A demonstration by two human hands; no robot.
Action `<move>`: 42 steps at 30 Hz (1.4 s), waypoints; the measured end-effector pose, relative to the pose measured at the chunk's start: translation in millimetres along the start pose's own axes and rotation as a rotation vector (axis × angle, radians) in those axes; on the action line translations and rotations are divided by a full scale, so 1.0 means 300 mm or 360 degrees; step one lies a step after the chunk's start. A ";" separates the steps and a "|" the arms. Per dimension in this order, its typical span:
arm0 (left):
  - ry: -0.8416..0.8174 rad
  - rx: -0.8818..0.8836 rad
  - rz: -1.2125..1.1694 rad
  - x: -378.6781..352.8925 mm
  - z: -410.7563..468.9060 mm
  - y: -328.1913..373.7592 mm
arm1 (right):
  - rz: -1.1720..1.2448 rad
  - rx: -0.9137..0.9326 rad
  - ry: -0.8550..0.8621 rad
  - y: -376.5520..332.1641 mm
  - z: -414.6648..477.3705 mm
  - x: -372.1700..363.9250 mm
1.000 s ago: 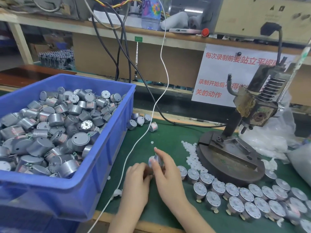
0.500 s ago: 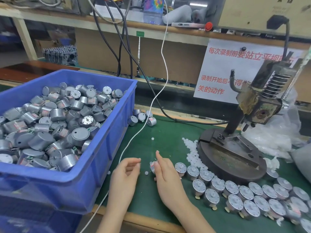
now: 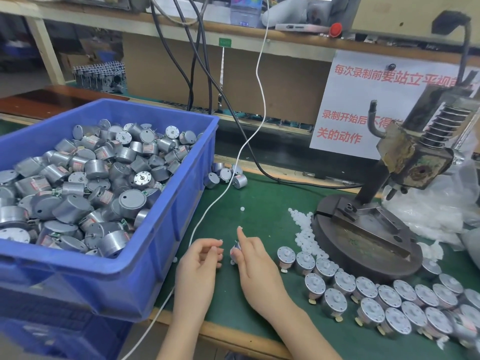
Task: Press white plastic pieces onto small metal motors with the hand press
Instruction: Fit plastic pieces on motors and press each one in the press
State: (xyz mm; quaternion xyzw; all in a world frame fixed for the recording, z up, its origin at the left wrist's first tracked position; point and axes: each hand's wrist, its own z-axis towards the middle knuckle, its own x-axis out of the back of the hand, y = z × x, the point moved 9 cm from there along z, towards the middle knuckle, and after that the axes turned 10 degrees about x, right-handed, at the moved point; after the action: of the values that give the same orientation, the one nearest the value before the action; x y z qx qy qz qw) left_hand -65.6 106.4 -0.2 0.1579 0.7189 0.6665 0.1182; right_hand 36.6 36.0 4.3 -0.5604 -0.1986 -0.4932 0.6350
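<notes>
Green-matted bench (image 3: 259,193), wood-edged on the near side. Pinching one small metal motor (image 3: 235,249) in the right hand (image 3: 255,268), thumb against curled fingers, low over the bench; pointing the index finger straight out and away. Holding the left hand (image 3: 200,263) just beside that motor, not touching it, fingers curling loosely, relaxed, gripping nothing. Noting right of the hands two rough rows of silver motors (image 3: 335,304) standing face up on the bench, several showing a white plastic bit at the centre. Noting at left a blue plastic crate (image 3: 155,255), heaping with loose motors (image 3: 104,178). Running between crate and left hand, then up towards the shelf (image 3: 285,35): a white cable (image 3: 217,201). Further out, lying heaped against the press base: white plastic pieces (image 3: 304,229); lying alone mid-bench, one stray piece (image 3: 242,209). Standing behind the rows: hand press (image 3: 363,240), round dark base, rusty head with a coil spring hanging over it. Lying by the crate's far corner: a few more motors (image 3: 226,175). Bunching up right of the press: clear plastic bags (image 3: 436,211). Hanging at the back: white paper sign (image 3: 363,105) carrying red Chinese characters; dropping left of it from the shelf, black cables (image 3: 191,97).
</notes>
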 end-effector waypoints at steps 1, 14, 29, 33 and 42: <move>-0.0002 0.0001 0.0002 0.000 -0.001 0.000 | -0.0061 0.0012 0.0000 -0.003 0.001 0.001; -0.0021 0.0019 0.0059 -0.007 -0.001 -0.006 | -0.0531 0.0218 -0.0295 -0.055 0.015 -0.061; 0.0005 0.0009 0.0370 -0.023 -0.005 0.005 | -0.0480 0.0069 -0.0182 -0.053 -0.037 0.032; 0.0063 0.0002 0.0473 -0.036 0.004 0.007 | -0.0328 0.0055 -0.0246 -0.073 -0.040 0.072; 0.0068 -0.0118 0.0455 -0.102 0.032 0.052 | 0.0270 -0.0203 0.0288 0.038 -0.060 0.276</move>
State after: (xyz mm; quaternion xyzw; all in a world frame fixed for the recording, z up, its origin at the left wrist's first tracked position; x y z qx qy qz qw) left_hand -32.7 104.3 13.2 0.2399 0.6663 0.7059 0.0126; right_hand 76.9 -15.1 59.8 -0.5676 -0.0605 -0.4980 0.6528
